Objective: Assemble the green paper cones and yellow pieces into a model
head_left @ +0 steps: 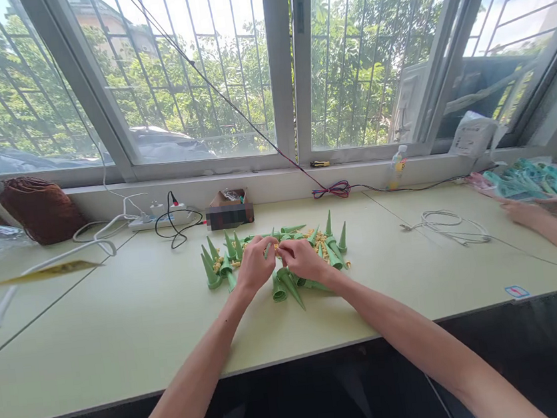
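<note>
My left hand and my right hand meet over a pile of green plastic cones, fingertips pinched close together. A bit of green and a bit of yellow show at the fingers, but what each hand holds is too small to make out. Around them, several green cones stand upright, such as the cone at the left and the cone at the right. Others lie on their sides, like the cone just below my hands. Small yellow pieces are scattered among the cones.
Behind the pile stand a small open box and a power strip. A coiled white cable lies to the right, a bottle by the window. At the far right another person's hands touch blue-green plastic bags.
</note>
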A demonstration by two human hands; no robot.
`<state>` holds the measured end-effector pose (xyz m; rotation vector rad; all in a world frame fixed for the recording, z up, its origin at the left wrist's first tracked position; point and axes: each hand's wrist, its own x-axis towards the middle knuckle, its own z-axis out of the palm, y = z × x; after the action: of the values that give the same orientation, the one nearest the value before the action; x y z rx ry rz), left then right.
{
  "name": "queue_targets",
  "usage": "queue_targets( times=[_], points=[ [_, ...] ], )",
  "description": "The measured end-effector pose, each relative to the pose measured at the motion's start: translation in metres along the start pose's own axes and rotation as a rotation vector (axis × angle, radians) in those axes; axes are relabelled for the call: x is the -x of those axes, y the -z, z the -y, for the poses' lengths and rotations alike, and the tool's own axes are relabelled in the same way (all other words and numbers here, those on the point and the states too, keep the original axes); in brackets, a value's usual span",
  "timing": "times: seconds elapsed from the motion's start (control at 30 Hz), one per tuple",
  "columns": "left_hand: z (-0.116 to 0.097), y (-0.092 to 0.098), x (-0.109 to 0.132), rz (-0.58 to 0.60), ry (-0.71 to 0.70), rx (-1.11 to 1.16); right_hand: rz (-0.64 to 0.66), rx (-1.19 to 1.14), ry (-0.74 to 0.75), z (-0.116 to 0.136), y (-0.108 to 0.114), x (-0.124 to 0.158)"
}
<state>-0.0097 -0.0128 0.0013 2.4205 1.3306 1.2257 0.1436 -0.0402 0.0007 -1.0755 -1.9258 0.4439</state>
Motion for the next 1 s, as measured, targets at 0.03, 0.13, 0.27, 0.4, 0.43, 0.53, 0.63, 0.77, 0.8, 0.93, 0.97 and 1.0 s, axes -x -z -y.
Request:
queue_targets(
  times=[0.03, 0.13, 0.27, 0.4, 0.43, 0.53, 0.63, 0.77, 0.8, 0.93, 0.97, 1.0],
  points=[
    [-0.0004, 0.0003, 0.0001, 0.001, 0.001, 0.0, 0.0, -0.001, 0.002, -0.0005, -0.0002, -0.0001],
    [-0.0007, 0.0007, 0.0002, 0.002, 0.005, 0.0, -0.002, -0.002, 0.001, -0.0009, -0.0005, -0.0002],
    [0.0001, -0.0001, 0.0001, -0.003, 0.011, -0.001, 0.0, -0.002, -0.017, 0.0013, -0.0003, -0.0003],
    [0.0005, -0.0006, 0.0001, 0.001, 0.01, -0.007, 0.005, -0.005, -0.026, 0.0033, 0.0, 0.0001],
    [0.0005, -0.0006, 0.0, 0.001, 0.01, -0.009, 0.006, -0.005, -0.026, 0.0034, 0.0, 0.0002],
    [0.0001, -0.0003, 0.0, 0.005, 0.012, -0.011, 0.007, 0.0, -0.017, 0.003, -0.0003, 0.0005],
    [-0.0003, -0.0001, 0.0, 0.017, 0.017, -0.018, 0.011, 0.009, -0.01, 0.0024, -0.0004, 0.0006],
    [-0.0006, -0.0001, 0.0002, 0.029, 0.017, -0.037, 0.024, 0.027, -0.011, 0.0017, -0.0004, 0.0003],
    [-0.0007, -0.0002, 0.0002, 0.031, 0.016, -0.041, 0.026, 0.032, -0.009, 0.0015, -0.0005, 0.0003],
    [-0.0012, 0.0001, 0.0001, 0.062, 0.024, -0.045, 0.032, 0.069, 0.0, -0.0002, -0.0013, 0.0001],
    [-0.0013, 0.0003, 0.0001, 0.077, 0.028, -0.045, 0.033, 0.081, 0.004, -0.0007, -0.0015, 0.0001],
    [-0.0013, 0.0005, 0.0, 0.095, 0.032, -0.044, 0.035, 0.09, 0.007, -0.0013, -0.0018, 0.0002]
  ],
)
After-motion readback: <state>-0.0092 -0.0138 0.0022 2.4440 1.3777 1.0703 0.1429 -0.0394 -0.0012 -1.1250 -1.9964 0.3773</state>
